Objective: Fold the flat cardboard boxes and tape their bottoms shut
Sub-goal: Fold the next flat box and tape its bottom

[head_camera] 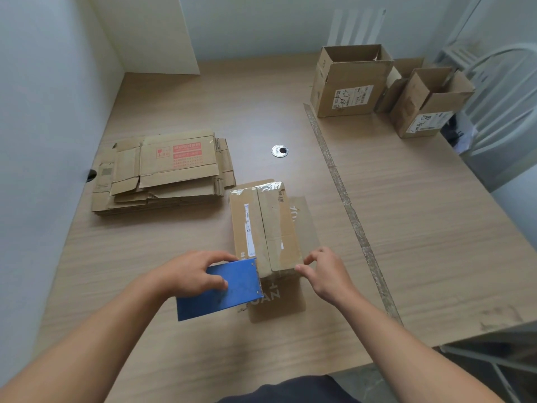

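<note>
Currently: one folded box [279,228] stands bottom-up on the wooden table [421,228], directly in front of the person; its two bottom flaps meet along a centre seam, and glossy clear tape [270,186] shows over the box's far edge; its loose flaps lie flat on the table at the near and right sides of the box.

Left hand [189,271]: clamped on a blue tape dispenser [223,292], thumb on top, fingers wrapped over its upper edge; the dispenser's toothed end sits against the near-left edge of the box.

Right hand [328,274]: at the near-right corner of the box; fingers apart and loosely bent, thumb tip touching the corner, nothing clasped.

Stack of flat cardboard boxes [162,173]: left of the box and slightly beyond it, top sheet printed in red.

Round metal grommet [279,150]: beyond the box, set in the tabletop.

Worn tape strip [348,210]: runs along the table just right of the box.

Open boxes, large [348,82] and smaller [427,106]: far right of the box, standing upright with labels facing out; white chair [505,91] beyond them.
</note>
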Motion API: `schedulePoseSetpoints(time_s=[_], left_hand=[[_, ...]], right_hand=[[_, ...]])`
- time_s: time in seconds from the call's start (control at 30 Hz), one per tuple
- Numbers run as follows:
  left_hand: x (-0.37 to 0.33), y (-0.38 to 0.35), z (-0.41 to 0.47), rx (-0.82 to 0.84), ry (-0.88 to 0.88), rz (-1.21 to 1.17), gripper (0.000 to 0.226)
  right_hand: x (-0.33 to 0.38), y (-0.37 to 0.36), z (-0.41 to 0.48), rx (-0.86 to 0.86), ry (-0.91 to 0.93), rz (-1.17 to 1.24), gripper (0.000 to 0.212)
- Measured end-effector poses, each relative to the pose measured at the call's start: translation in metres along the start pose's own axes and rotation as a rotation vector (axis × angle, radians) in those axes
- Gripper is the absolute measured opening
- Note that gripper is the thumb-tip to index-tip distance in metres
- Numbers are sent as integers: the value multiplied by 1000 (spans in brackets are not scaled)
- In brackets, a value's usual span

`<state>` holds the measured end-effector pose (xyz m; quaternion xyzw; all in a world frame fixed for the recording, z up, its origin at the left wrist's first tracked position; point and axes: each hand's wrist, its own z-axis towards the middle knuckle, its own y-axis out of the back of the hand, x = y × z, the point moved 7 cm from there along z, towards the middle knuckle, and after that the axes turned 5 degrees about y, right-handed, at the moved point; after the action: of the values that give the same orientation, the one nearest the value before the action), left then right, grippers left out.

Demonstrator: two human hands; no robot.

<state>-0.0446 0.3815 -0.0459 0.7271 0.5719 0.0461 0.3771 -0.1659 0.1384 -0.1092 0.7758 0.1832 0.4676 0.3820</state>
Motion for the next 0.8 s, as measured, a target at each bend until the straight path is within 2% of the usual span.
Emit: schedulePoseSetpoints(time_s=[0.1,0.23,0.33,0.47,0.57,0.7,0.8], left_hand=[[0,0,0,8,4,-5,60],[1,-1,-1,15,-9,-9,56],[5,1,-3,16,0,-19,60],[8,1,-6,15,5,-22,62],[8,1,-6,-3,-5,-28,63],[13,-3,-9,-29,-26,-35,58],[15,-5,-9,-56,-39,-53,57]], right_hand=[[-1,-7,-3,-28,129,-48,22],[2,-4,-3,-99,409,-243,32],[4,2,3,-122,498,-314,31],[12,6,9,-106,684,-380,54],[17,2,8,-72,841,-433,52],[24,-14,1,-22,898,-556,48],[43,-24,-2,-37,854,-520,45]])
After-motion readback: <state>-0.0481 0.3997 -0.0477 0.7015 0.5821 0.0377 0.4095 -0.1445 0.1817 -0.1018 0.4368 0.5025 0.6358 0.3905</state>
